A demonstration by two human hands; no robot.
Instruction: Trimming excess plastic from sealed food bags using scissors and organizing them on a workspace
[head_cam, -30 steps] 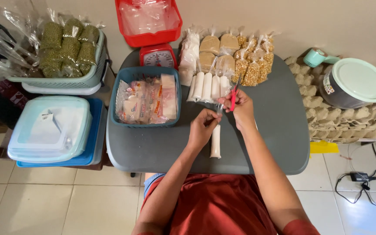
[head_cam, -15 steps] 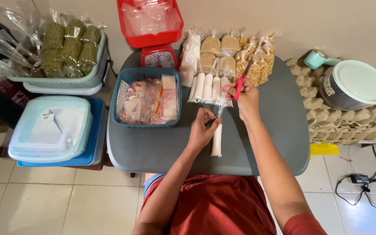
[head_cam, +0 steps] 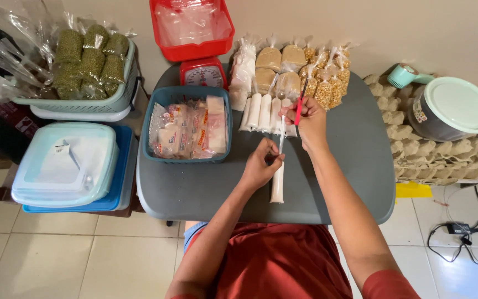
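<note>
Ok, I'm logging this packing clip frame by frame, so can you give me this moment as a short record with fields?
Setting: round grey table, seen from above
Left hand: pinches the top of a long white filled plastic pouch lying on the table
Right hand: holds red-handled scissors and the pouch's twisted clear tail
Behind the hands: row of white pouches, bags of brown powder and corn kernels
Left of the hands: blue basket of wrapped packets
Far edge: red scale

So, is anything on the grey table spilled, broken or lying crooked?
Nothing stands out. The grey table shows no spill. The white tubes lie in a neat row. The left hand holds one filled bag; the right hand holds red scissors.
</note>
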